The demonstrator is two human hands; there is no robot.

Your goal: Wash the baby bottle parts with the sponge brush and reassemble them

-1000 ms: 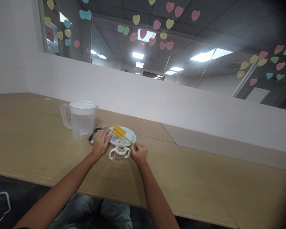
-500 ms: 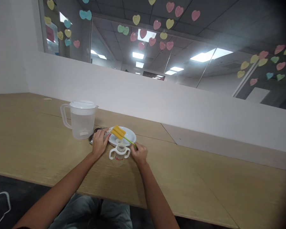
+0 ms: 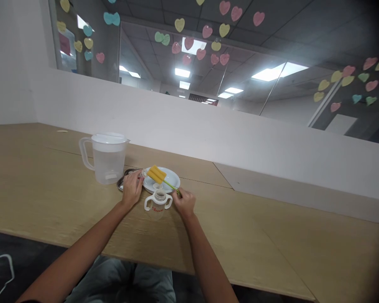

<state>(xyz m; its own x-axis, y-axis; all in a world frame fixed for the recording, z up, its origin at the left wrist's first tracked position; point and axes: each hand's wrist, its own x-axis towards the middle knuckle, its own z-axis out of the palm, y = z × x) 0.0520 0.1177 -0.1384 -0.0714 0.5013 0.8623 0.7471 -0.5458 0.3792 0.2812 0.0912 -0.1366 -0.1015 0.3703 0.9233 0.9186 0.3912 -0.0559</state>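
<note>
My right hand (image 3: pixel 185 203) grips the thin green handle of a bottle brush with a yellow sponge head (image 3: pixel 156 174). The sponge points up and left, over a white plate (image 3: pixel 174 179). My left hand (image 3: pixel 132 188) is closed around a small clear cap-like piece (image 3: pixel 144 173), right beside the sponge's tip; its exact kind is hard to make out. Between my hands stands a clear baby bottle (image 3: pixel 158 206), upright and without a lid, with two white handles and red print. A clear ring-like part (image 3: pixel 158 186) lies on the plate behind the bottle's mouth.
A lidded translucent pitcher (image 3: pixel 109 162) with its handle to the left stands behind my left hand. Partly covered by that hand is a metal tray (image 3: pixel 120 183) with small pieces in it. A white wall (image 3: pixel 189 126) with a window above closes off the wooden table (image 3: pixel 255 235).
My left hand has turned slightly and shows more of the clear piece beside the sponge. The brush, my right hand and the bottle have hardly moved.
</note>
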